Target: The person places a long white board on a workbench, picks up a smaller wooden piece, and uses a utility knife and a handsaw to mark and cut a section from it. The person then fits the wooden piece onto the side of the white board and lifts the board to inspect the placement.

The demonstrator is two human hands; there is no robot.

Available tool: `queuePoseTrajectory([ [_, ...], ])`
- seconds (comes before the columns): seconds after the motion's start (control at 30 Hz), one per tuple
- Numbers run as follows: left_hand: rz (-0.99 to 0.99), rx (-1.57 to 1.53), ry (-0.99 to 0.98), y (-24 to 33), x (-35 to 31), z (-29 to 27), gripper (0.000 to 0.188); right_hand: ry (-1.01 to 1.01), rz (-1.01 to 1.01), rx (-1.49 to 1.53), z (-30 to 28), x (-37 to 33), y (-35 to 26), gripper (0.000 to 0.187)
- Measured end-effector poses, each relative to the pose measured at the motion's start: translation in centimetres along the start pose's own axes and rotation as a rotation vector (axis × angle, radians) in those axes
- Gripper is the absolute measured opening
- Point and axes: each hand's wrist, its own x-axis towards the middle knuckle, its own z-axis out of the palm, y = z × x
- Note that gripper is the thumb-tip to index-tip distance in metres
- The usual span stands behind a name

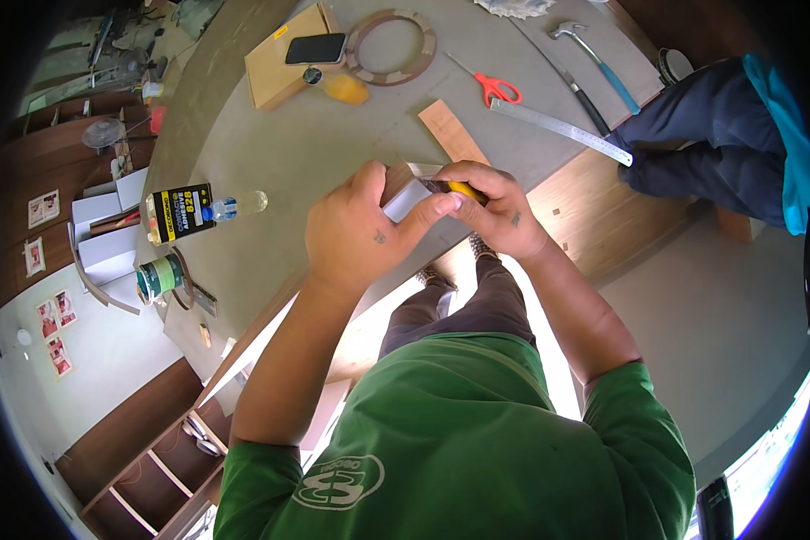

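My left hand (353, 227) is closed around a small block (396, 185) with brown wood-grain and pale faces, held up over the table's near edge. Its thumb meets my right thumb at the block's right side. My right hand (506, 216) grips a yellow and black utility knife (465, 190), its front end against the block; the blade is mostly hidden by my fingers. Just beyond my hands lies a flat strip of reddish-brown wood (454, 131). A steel ruler (562, 131) and red-handled scissors (498, 87) lie farther right.
On the grey table (306, 153) are a cardboard box (279, 67) with a phone (316, 49), an orange bottle (342, 87), a ring (351, 45), a hammer (603, 67), a file (567, 79) and an adhesive can (180, 212). Another person's dark-trousered legs (693, 144) are at the right.
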Motion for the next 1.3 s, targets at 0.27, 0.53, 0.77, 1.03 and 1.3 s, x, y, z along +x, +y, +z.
queuePoseTrajectory([
  [0.27, 0.000, -0.016, 0.035, -0.2, 0.1, 0.3, 0.067, -0.047, -0.030, -0.043, 0.1, 0.9, 0.0, 0.024],
  [0.53, -0.009, -0.006, 0.028, -0.3, 0.2, 0.1, 0.064, -0.036, 0.009, -0.008, 0.5, 0.9, 0.2, 0.023],
  [0.77, 0.001, 0.010, 0.042, -0.3, 0.2, 0.1, 0.064, -0.055, 0.002, 0.017, 0.5, 1.0, 0.4, 0.022],
  [1.03, 0.002, -0.015, 0.070, -0.3, 0.1, 0.3, 0.062, -0.063, 0.070, 0.044, 0.7, 1.3, -0.7, 0.024],
  [1.3, 0.031, 0.002, 0.088, -0.6, 0.1, 0.3, 0.059, -0.080, 0.106, -0.017, 0.6, 1.4, -0.7, 0.022],
])
